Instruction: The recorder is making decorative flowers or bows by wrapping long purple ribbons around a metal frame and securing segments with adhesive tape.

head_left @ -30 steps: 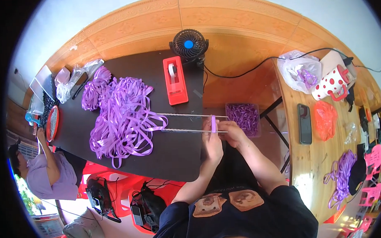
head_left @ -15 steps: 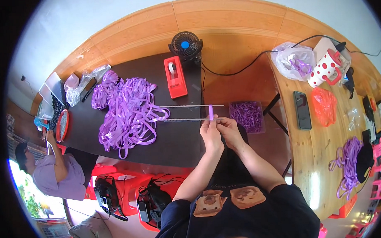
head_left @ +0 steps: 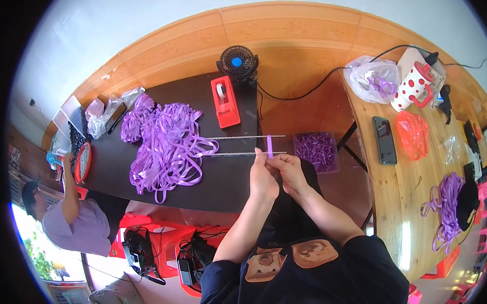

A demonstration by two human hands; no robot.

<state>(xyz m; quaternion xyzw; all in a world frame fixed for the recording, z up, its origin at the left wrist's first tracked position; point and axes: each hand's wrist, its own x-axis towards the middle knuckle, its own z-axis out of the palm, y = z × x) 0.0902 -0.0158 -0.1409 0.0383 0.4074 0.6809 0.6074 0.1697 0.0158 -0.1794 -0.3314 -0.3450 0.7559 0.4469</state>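
Two thin metal rods (head_left: 238,154) reach out past the dark table's right edge, one behind the other. A short band of purple ribbon (head_left: 270,145) spans both rods near their free ends. My left hand (head_left: 263,178) is closed, its thumb lying over the nearer rod just left of the band; its other fingers are partly hidden. At the band's lower end, my right hand (head_left: 289,173) pinches the ribbon between thumb and fingers. On the table, a big tangled heap of purple ribbon (head_left: 168,149) covers the rods' left ends.
A red tape dispenser (head_left: 225,101) and a black fan (head_left: 237,62) stand behind the rods. Below sits a clear bin (head_left: 316,152) of purple ribbon pieces. The wooden table (head_left: 398,200) at right holds a phone (head_left: 384,140) and dotted mug (head_left: 414,87). Another person (head_left: 77,217) works at far left.
My left hand has shifted slightly left, its thumb moving off the band onto the rod beside it. My right hand remains at the band's lower end. The other person's arm has risen.
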